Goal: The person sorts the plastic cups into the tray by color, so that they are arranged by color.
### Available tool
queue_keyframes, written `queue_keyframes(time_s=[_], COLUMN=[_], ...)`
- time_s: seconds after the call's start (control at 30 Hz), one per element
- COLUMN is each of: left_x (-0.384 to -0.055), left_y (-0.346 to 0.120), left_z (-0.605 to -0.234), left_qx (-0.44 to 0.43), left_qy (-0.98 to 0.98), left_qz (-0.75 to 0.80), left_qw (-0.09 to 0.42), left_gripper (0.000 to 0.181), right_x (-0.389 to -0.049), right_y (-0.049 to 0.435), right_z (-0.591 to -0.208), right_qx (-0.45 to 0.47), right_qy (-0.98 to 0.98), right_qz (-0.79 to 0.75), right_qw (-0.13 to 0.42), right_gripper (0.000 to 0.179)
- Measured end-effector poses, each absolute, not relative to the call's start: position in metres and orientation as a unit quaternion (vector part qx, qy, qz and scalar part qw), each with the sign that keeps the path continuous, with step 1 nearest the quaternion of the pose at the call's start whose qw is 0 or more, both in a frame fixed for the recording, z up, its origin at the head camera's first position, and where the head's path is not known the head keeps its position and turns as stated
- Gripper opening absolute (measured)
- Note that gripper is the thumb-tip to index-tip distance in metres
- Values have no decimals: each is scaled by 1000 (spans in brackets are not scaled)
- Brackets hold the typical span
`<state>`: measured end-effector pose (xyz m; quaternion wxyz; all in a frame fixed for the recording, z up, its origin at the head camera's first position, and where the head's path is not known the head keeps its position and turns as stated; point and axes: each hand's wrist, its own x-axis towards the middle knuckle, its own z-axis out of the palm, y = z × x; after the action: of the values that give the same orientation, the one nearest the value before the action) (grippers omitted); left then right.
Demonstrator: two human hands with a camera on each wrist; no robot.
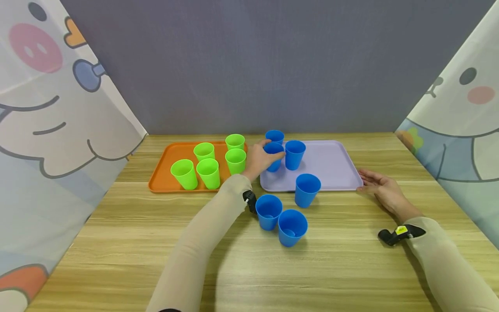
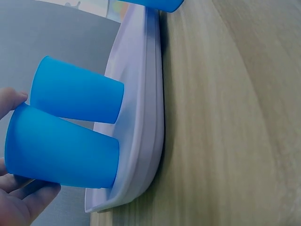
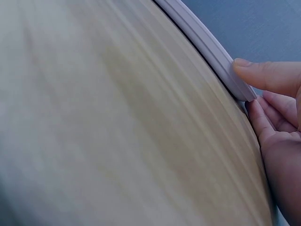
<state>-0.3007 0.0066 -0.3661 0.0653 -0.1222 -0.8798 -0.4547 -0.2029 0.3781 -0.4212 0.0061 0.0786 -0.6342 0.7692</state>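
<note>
My left hand (image 1: 256,161) grips a blue cup (image 2: 66,148) near its rim, thumb and fingers on opposite sides. This cup stands at the left end of the lilac tray (image 1: 325,167). Right beside it is a second blue cup (image 1: 295,156), and a third blue cup (image 1: 274,136) is behind, partly hidden. My right hand (image 1: 383,193) holds the tray's front right corner. In the right wrist view, its thumb (image 3: 268,75) lies on the rim while the other fingers touch around the corner.
On the table (image 1: 343,260), in front of the tray, stand three blue cups, one nearest the tray (image 1: 306,190). An orange tray (image 1: 165,173) to the left carries several green cups (image 1: 185,175). A grey panel (image 1: 257,65) rises behind.
</note>
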Motion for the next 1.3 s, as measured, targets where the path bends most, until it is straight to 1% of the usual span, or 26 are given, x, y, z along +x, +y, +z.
queue_keyframes(time_s=[0.23,0.4,0.6,0.97,1.13,1.3], left_x=[-301,-302,-302,-295,-285,-276], left_y=[6,7,6,1,-6,-15], left_z=[-366,-367,-365,-344,-334,-332], left_qx=[-117,-120,-120,-134,-157,-226], left_qy=[-880,-881,-883,-880,-869,-835], left_qz=[-457,-453,-450,-452,-464,-499], left_qw=[60,64,60,59,64,57], left_gripper=[72,71,75,77,75,67], right_x=[-204,-204,-204,-203,-202,-202], right_y=[378,378,378,379,378,379], right_z=[-422,-423,-423,-421,-421,-420], right_qx=[87,85,84,80,74,71], right_qy=[-624,-626,-626,-632,-633,-635], right_qz=[776,775,775,771,771,769], right_qw=[6,6,5,8,4,3], right_gripper=[62,61,60,58,59,58])
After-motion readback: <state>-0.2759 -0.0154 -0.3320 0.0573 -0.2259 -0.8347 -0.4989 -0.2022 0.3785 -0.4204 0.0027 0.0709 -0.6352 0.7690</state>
